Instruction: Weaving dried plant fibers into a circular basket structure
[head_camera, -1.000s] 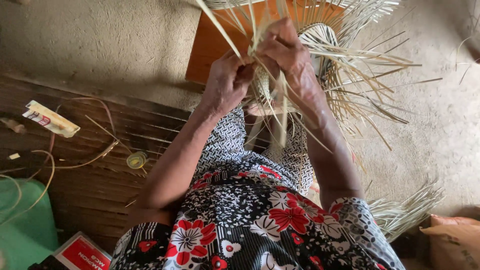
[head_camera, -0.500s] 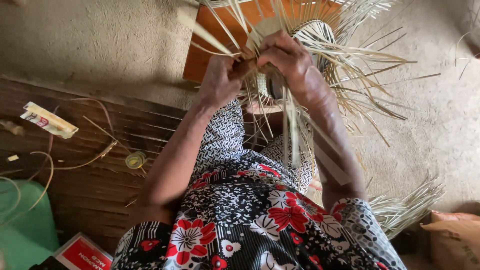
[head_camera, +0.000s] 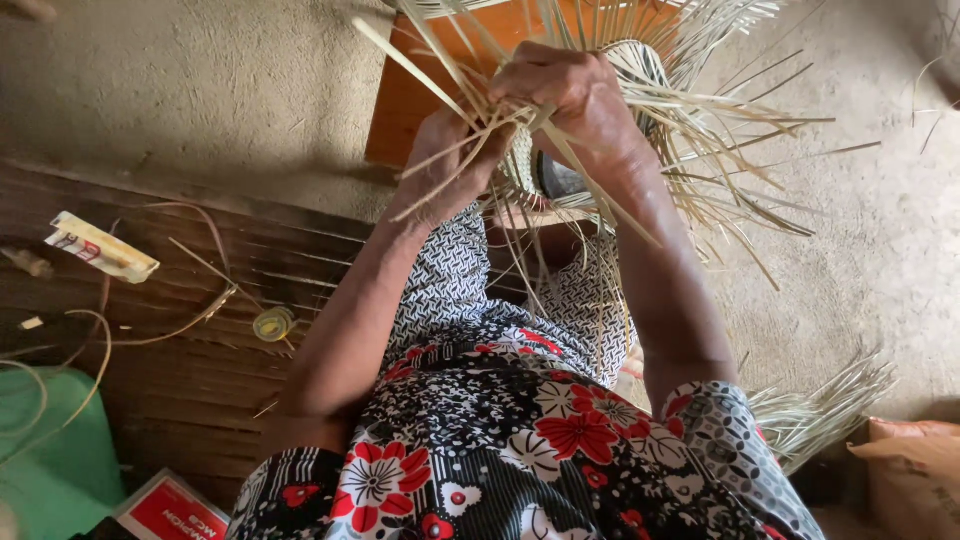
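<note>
A half-woven basket of pale straw strips (head_camera: 640, 70) sits in front of my lap, over an orange wooden board (head_camera: 400, 100). Loose strip ends fan out from it to the right and upward. My left hand (head_camera: 445, 165) grips several strips at the basket's left side. My right hand (head_camera: 570, 90) is closed on strips on top of the weave, knuckles up. Both forearms reach forward over my flower-print dress (head_camera: 520, 430). The fingertips are hidden among the strips.
A dark wooden slatted platform (head_camera: 180, 330) lies at left with a small paper packet (head_camera: 100, 248), a little roll of tape (head_camera: 272, 323) and stray strips. A bundle of straw strips (head_camera: 830, 400) lies at lower right, a green object (head_camera: 50, 460) at lower left, on a dirt floor (head_camera: 860, 250).
Both hands have kept working the strips; the left hand has dropped slightly and pulled strips leftward, and the loose ends have shifted around the weave.
</note>
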